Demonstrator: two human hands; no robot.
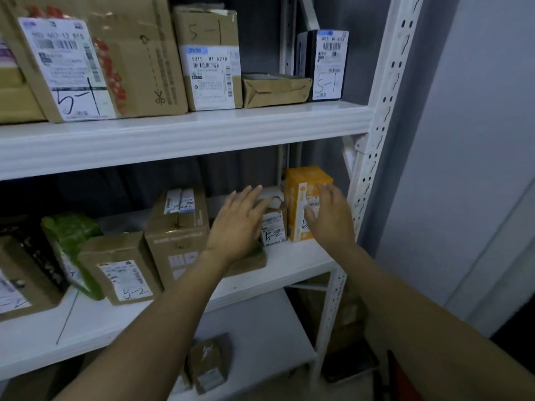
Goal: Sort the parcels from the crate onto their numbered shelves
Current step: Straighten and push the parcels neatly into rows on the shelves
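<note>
The left fingers (254, 195) are straight and a little spread, lying over the top of a small brown box (275, 227) marked 5-2; whether they press on it cannot be told. The right fingers (311, 215) are loosely bent and apart, set against the front label of an orange box (301, 183), not wrapped round it. The left hand (237, 224) is palm down, the right hand (330, 218) shows its back, and neither holds anything. The orange box stands upright at the right end of the middle shelf (301, 256), touching the small box on its left, so both parcels lie between the two hands. Further left on that shelf stand a taller box (179, 224), a tilted box (121, 267) also marked 5-2, and a green bag (69, 235). The top shelf (202, 131) carries parcels marked 5-1, among them a black box (327, 65). On the bottom shelf (260, 322) lies a brown packet (208, 363).
</note>
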